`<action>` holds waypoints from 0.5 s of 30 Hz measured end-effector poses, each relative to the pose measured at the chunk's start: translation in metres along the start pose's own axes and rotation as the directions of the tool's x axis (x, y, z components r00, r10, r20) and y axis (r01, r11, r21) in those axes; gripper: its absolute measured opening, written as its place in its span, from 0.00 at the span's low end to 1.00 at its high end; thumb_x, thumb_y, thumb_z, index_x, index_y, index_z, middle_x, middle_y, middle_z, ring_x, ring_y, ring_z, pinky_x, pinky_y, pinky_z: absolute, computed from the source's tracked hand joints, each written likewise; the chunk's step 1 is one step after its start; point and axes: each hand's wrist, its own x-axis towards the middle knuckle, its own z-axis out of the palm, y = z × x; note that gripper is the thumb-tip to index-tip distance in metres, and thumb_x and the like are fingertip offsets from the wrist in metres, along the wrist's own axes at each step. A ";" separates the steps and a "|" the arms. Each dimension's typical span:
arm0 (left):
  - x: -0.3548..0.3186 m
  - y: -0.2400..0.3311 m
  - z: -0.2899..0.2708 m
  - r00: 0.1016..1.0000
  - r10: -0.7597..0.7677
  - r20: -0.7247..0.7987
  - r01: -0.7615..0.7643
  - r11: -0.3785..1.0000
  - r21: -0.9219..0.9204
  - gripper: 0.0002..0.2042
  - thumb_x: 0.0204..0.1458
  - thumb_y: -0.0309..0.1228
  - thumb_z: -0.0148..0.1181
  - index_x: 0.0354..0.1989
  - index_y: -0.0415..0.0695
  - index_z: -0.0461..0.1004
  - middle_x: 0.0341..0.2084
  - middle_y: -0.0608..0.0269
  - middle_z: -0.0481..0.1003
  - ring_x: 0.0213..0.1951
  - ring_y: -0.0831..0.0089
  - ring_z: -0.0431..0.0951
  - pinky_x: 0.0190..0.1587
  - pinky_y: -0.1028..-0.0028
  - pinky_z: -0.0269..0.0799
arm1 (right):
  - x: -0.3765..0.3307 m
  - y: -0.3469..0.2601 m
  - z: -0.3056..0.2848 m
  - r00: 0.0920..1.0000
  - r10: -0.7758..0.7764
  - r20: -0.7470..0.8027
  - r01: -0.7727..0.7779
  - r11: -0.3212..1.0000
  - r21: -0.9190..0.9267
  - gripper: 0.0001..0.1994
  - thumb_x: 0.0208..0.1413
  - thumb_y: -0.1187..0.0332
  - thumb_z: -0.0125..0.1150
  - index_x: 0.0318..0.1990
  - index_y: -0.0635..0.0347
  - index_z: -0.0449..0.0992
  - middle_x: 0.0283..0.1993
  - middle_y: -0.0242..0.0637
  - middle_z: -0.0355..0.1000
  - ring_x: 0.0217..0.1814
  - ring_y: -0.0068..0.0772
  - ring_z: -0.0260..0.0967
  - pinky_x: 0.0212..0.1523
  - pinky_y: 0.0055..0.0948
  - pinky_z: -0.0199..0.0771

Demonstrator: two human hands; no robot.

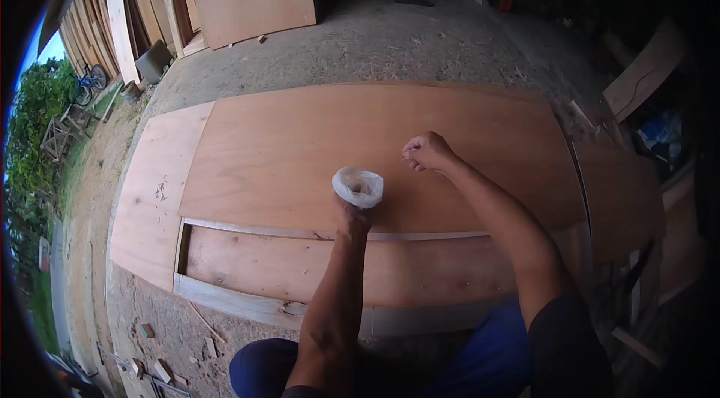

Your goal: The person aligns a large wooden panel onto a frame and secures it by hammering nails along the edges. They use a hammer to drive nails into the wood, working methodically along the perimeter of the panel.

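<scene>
Under both hands, plywood sheet [300, 151] over wooden frame [247, 263], gritty concrete floor [390, 38].

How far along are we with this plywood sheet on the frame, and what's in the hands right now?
Done: the large brown plywood sheet lies over the pale wooden frame, whose near part still shows uncovered. In hand: the left hand holds up a small clear plastic bag, open at the top; the right hand is pinched shut above the sheet, what it holds too small to tell. Left: no fasteners visible on the sheet.
</scene>
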 end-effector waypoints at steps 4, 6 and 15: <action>-0.004 -0.010 0.033 0.971 -0.228 -0.075 0.229 0.973 0.005 0.13 0.66 0.40 0.47 0.48 0.47 0.73 0.40 0.63 0.78 0.41 0.67 0.80 0.44 0.67 0.80 | -0.001 0.021 -0.024 0.999 -0.015 0.039 0.030 0.909 -0.416 0.15 0.62 0.61 0.57 0.49 0.59 0.82 0.35 0.36 0.81 0.29 0.28 0.78 0.32 0.29 0.83; -0.004 -0.028 0.054 0.963 -0.265 -0.040 0.266 0.964 0.022 0.12 0.66 0.39 0.46 0.47 0.46 0.73 0.39 0.63 0.77 0.39 0.67 0.80 0.41 0.67 0.80 | -0.008 0.005 -0.047 0.966 -0.005 0.257 0.131 0.871 -0.474 0.24 0.61 0.53 0.59 0.59 0.55 0.76 0.44 0.43 0.80 0.34 0.33 0.79 0.33 0.30 0.82; -0.055 -0.152 0.120 0.669 -0.667 0.328 0.348 0.671 0.654 0.18 0.67 0.40 0.43 0.58 0.43 0.69 0.53 0.60 0.74 0.53 0.64 0.75 0.55 0.64 0.71 | -0.195 0.031 -0.091 0.955 -0.254 -0.152 0.172 0.894 -0.415 0.27 0.52 0.72 0.64 0.61 0.55 0.68 0.54 0.51 0.71 0.55 0.54 0.72 0.54 0.45 0.73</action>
